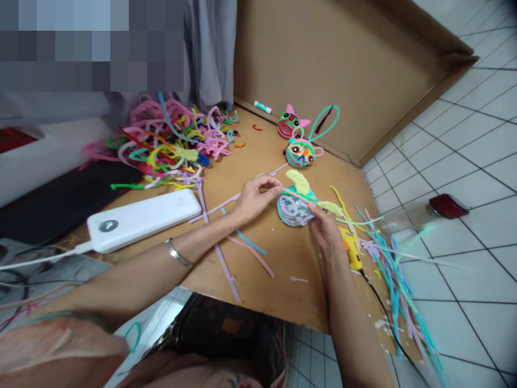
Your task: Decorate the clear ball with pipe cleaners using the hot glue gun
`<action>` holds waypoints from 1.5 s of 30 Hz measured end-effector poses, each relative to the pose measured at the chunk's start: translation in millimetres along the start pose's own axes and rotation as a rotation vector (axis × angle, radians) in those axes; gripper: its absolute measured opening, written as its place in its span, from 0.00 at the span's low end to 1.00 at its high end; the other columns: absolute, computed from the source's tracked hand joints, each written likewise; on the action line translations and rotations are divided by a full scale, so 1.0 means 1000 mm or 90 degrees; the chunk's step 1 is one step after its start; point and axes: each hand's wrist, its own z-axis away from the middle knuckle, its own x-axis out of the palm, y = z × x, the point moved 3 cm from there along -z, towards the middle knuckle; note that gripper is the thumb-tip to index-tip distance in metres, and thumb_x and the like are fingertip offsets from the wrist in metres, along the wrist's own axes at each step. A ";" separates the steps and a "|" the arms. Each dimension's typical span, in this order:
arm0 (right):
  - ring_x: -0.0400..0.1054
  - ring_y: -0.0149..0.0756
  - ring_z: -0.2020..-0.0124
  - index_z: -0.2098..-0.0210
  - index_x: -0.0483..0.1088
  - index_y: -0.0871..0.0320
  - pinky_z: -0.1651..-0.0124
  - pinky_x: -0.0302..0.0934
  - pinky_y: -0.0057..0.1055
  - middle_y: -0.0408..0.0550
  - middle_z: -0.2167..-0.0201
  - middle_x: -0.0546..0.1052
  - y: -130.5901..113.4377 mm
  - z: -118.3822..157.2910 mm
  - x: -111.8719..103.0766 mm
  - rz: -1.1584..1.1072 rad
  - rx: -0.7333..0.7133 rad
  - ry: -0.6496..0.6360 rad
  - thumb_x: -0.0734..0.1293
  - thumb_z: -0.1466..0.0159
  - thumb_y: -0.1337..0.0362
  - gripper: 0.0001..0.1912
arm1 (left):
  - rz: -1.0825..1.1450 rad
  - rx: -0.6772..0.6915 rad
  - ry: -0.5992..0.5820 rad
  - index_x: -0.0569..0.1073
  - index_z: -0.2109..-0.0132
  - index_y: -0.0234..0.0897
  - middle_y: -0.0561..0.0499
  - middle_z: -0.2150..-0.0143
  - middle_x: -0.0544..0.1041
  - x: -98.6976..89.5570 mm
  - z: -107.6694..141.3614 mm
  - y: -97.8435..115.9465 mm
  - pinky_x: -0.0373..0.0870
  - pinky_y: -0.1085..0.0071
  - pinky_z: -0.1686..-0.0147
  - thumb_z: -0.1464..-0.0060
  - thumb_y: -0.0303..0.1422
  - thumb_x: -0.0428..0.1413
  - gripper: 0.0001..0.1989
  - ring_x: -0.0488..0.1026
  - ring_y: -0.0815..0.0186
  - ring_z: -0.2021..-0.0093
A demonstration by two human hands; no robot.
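Observation:
A round craft piece (297,213) with a teal rim, lilac pipe-cleaner loops on its shiny front and two pale yellow ear-like pieces (298,181) is between my hands. Across its top runs a pink pipe cleaner (295,194). My left hand (258,198) pinches the left end of that pipe cleaner between thumb and fingertips. At the right rim my right hand (324,223) is closed, its thumb by the pipe cleaner's other end and the craft piece's edge. Its other fingers are partly hidden. Whether the piece touches the table cannot be told.
Two finished-looking animal faces (301,153) stand behind. A heap of pipe cleaners (169,140) and a white power bank (143,220) lie left. A yellow glue gun (352,249) with a black cord, and loose pipe cleaners (398,280), lie right. Cardboard (323,64) rises behind.

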 end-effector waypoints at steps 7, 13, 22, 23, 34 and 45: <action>0.78 0.46 0.56 0.69 0.77 0.55 0.51 0.74 0.41 0.45 0.67 0.84 0.002 -0.001 -0.003 -0.002 0.005 0.002 0.81 0.56 0.57 0.18 | -0.025 -0.024 -0.018 0.76 0.66 0.35 0.48 0.62 0.77 -0.003 -0.001 0.002 0.70 0.69 0.62 0.44 0.39 0.54 0.12 0.72 0.65 0.63; 0.78 0.48 0.54 0.67 0.77 0.56 0.50 0.73 0.43 0.47 0.65 0.84 0.002 0.000 -0.002 0.003 -0.002 0.005 0.81 0.56 0.57 0.19 | -0.041 -0.004 -0.045 0.76 0.66 0.35 0.49 0.64 0.77 -0.002 0.000 0.006 0.69 0.68 0.60 0.45 0.40 0.57 0.12 0.72 0.65 0.62; 0.78 0.46 0.56 0.67 0.78 0.56 0.49 0.73 0.42 0.45 0.65 0.84 0.002 0.000 -0.002 -0.005 -0.004 0.009 0.81 0.56 0.58 0.18 | -0.063 0.017 -0.078 0.77 0.68 0.35 0.48 0.63 0.78 -0.002 -0.003 0.007 0.69 0.64 0.53 0.45 0.39 0.58 0.11 0.74 0.64 0.60; 0.78 0.46 0.56 0.67 0.78 0.56 0.49 0.73 0.42 0.45 0.66 0.84 0.002 0.000 -0.002 -0.008 -0.003 0.008 0.81 0.56 0.58 0.18 | -0.056 0.016 -0.078 0.78 0.67 0.35 0.48 0.63 0.78 -0.003 -0.003 0.007 0.69 0.64 0.53 0.44 0.39 0.57 0.11 0.74 0.64 0.60; 0.78 0.45 0.57 0.69 0.77 0.55 0.51 0.73 0.40 0.45 0.67 0.84 0.000 0.002 0.000 -0.006 -0.001 0.005 0.81 0.56 0.58 0.18 | -0.114 0.056 -0.093 0.75 0.67 0.35 0.48 0.63 0.76 -0.004 -0.005 0.010 0.67 0.69 0.60 0.45 0.39 0.56 0.11 0.71 0.65 0.61; 0.78 0.46 0.56 0.65 0.77 0.54 0.51 0.73 0.41 0.44 0.66 0.84 -0.001 0.001 0.000 -0.003 0.005 0.009 0.82 0.57 0.58 0.21 | -0.103 0.035 -0.109 0.72 0.66 0.35 0.49 0.66 0.72 -0.002 0.000 0.009 0.66 0.69 0.61 0.41 0.41 0.53 0.14 0.68 0.66 0.64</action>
